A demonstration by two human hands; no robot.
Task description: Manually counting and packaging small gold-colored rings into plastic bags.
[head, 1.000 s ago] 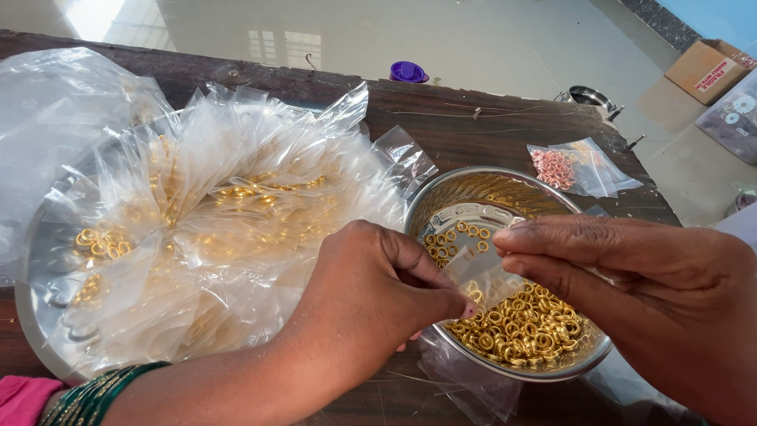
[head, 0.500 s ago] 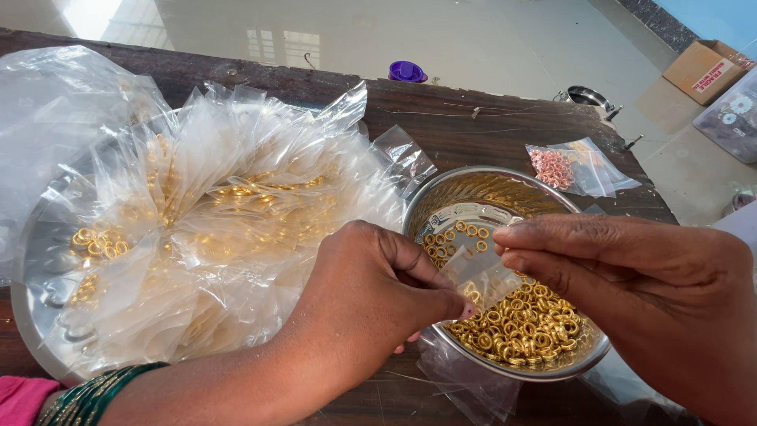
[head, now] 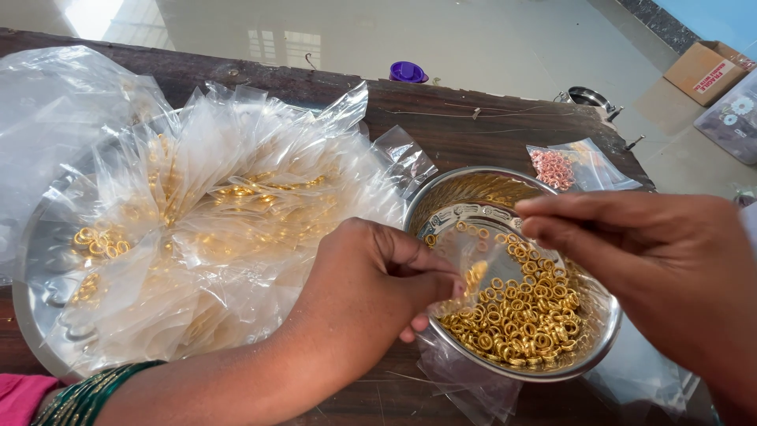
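Pouch, small and clear, held over the steel bowl between both hands, a few gold rings inside it. Left hand closed, fingertips pinching the pouch's lower edge. Right hand with fingers drawn together at the pouch's upper edge, gripping it. Bowl holds a heap of loose gold rings, piled toward its near side. Large steel tray at left carries a fan of filled pouches, rings visible through the plastic.

Compared with a second earlier, the right hand sits higher and the pouch is stretched more upright; rings now show inside it.

On the counter: a packet of pink beads, a purple cap at the far edge. Spare plastic lies under the bowl.
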